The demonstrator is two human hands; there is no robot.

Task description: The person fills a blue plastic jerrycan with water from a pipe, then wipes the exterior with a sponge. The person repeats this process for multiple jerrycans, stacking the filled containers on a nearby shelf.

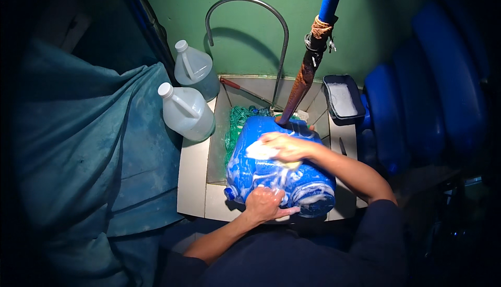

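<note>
A big blue water jug point(245, 169) lies tilted across a tiled sink, streaked with white suds. Its round capped mouth point(314, 199) points toward me at the lower right, and a small blue spigot point(229, 193) sticks out at the lower left. My left hand point(263, 203) is closed on the near side of the jug, thumb stretched toward the mouth; the part it grips is mostly hidden. On top of the jug, my right hand point(286, 146) presses a pale, foamy sponge point(259, 151) against the surface. Slight motion blur softens that hand, and yellow shows beneath it.
Two whitish plastic jugs point(189, 113) stand on the sink's left ledge. A dark tub of white suds point(343, 99) sits at the right rim. Green netting point(237, 125) lies inside the sink. A curved metal faucet point(284, 41) and a blue-brown pole point(308, 62) rise behind.
</note>
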